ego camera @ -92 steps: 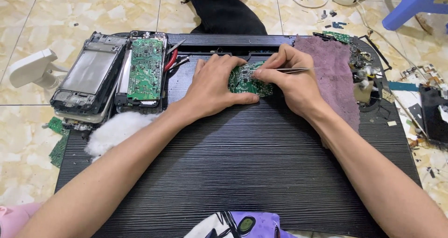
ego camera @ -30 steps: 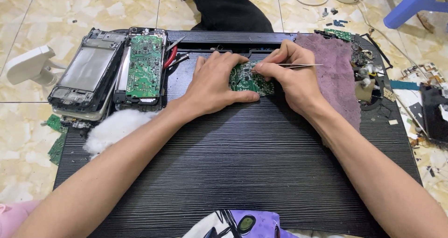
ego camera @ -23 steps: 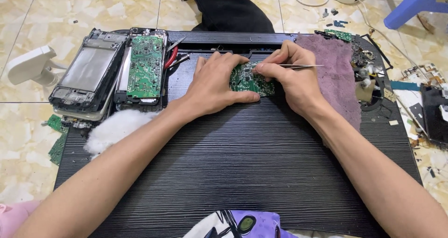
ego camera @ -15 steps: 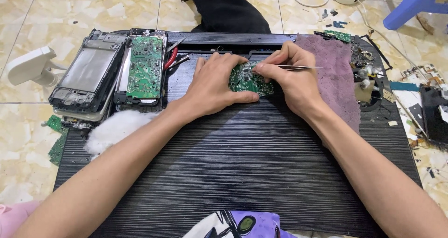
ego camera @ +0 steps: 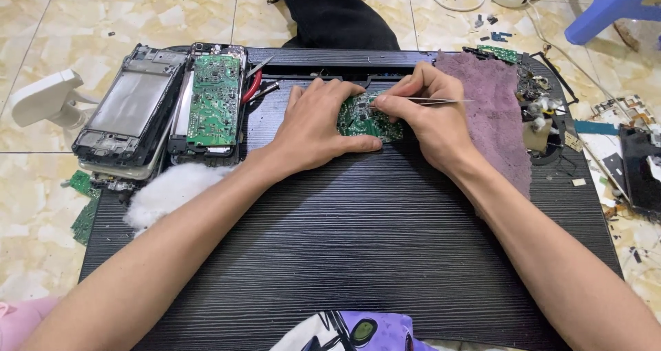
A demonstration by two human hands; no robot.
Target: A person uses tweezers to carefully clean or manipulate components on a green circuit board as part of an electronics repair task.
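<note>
Nearest you, a purple printed cloth (ego camera: 358, 330) lies at the near edge of the black ribbed bench (ego camera: 358, 254), well short of the small green circuit board (ego camera: 361, 119). That board lies flat on the bench toward its far edge, and both your hands meet on it. Your left hand (ego camera: 318, 127) lies palm down just left of the board, fingers spread and laid against its left edge, the thumb along its near side, pinning it down rather than gripping it. Your right hand (ego camera: 430, 117) sits just right of the board, its fingers pinched shut on slim metal tweezers (ego camera: 430, 101) whose tips point at the board's top. Right of the board, touching your right wrist, lies a mauve towel (ego camera: 492, 117). Left of the board, a white wad (ego camera: 172, 189) lies at the bench edge; beyond it sit an opened phone frame (ego camera: 131, 110) and a larger green board (ego camera: 215, 100), with red-handled cutters (ego camera: 253, 86) just beside them.
</note>
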